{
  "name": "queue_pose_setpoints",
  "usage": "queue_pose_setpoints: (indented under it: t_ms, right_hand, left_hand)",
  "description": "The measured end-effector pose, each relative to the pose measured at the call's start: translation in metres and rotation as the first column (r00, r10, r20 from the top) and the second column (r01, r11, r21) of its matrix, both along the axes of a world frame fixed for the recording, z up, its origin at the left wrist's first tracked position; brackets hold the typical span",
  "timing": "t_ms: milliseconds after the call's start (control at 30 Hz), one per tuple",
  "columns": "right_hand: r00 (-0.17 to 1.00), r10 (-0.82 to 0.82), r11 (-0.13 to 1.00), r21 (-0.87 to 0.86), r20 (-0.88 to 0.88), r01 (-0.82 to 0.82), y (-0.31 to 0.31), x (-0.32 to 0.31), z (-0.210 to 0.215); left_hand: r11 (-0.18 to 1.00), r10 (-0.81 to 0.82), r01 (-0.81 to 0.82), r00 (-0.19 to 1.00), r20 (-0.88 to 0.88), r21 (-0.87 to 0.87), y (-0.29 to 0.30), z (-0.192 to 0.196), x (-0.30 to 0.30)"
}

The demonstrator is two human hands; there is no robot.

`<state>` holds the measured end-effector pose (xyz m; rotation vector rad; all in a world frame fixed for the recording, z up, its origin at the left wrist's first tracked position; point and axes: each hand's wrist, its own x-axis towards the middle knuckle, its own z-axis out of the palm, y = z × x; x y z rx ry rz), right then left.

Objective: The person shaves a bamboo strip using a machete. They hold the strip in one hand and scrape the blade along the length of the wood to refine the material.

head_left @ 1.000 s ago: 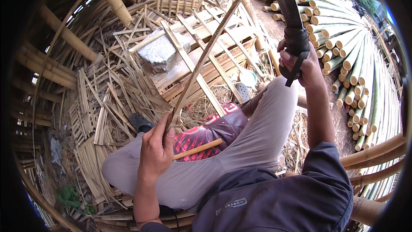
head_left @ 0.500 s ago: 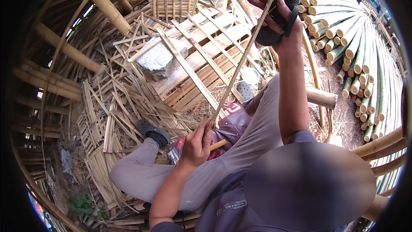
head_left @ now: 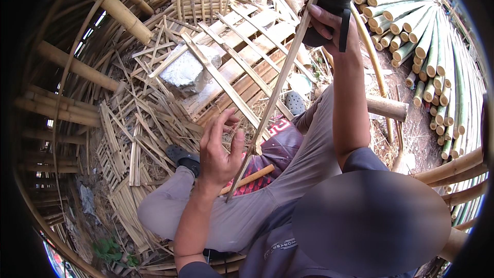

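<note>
My right hand (head_left: 337, 25) is raised at the upper right, its fingers closed round the top end of a long, thin bamboo strip (head_left: 280, 82). A black, wrapped object with a hanging strap (head_left: 337, 0) is at the same hand; its exact kind I cannot make out. The strip slants down across my lap, its lower end over my grey trousers. Beside its lower part, my left hand (head_left: 218, 154) is open, fingers apart and holding nothing. A short tan stick (head_left: 257, 176) lies below that hand on a dark and red patterned cloth (head_left: 283, 144).
Ahead, bamboo slats (head_left: 221, 74) lie across a slatted wooden frame, with a pale stone block (head_left: 188, 69) on it. Loose split slats (head_left: 149, 118) cover the ground at left. Cut bamboo poles (head_left: 427, 56) are stacked at right. Thick bamboo poles (head_left: 110, 5) stand at upper left.
My left hand has let go of the strip's lower part, opened and moved up and left. The strip's lower end now reaches further down over my lap. My right hand stays raised.
</note>
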<state>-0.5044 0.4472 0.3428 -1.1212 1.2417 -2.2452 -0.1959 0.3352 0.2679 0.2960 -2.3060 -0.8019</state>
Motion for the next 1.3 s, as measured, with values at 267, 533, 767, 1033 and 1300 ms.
queue_pose_setpoints:
  t_ms: [267,533,767,1033,1300]
  right_hand:
    - [0.999,-0.044,0.999,0.028,-0.02,0.044,-0.007,0.016,0.013]
    - [0.999,-0.016,1.0,-0.016,0.039,0.017,0.002,0.008,0.0]
    - [0.987,0.15,0.973,-0.187,0.065,-0.136,0.009,-0.024,-0.034]
    - [0.971,0.185,0.952,-0.273,0.151,-0.139,0.019,-0.018,-0.041]
    - [0.957,0.076,0.99,-0.138,0.278,-0.039,0.011,-0.012,-0.041]
  left_hand:
    - [0.97,-0.238,0.223,0.953,-0.189,-0.098,-0.01,0.126,-0.127]
    - [0.966,-0.173,0.103,0.94,-0.295,-0.239,-0.007,0.12,-0.162]
    - [0.981,-0.115,0.047,0.924,-0.364,-0.189,-0.016,0.095,-0.156]
    - [0.99,0.1,-0.038,0.868,0.487,-0.135,-0.077,0.043,-0.073]
    - [0.907,-0.318,0.055,0.74,0.592,0.418,-0.046,-0.007,0.018]
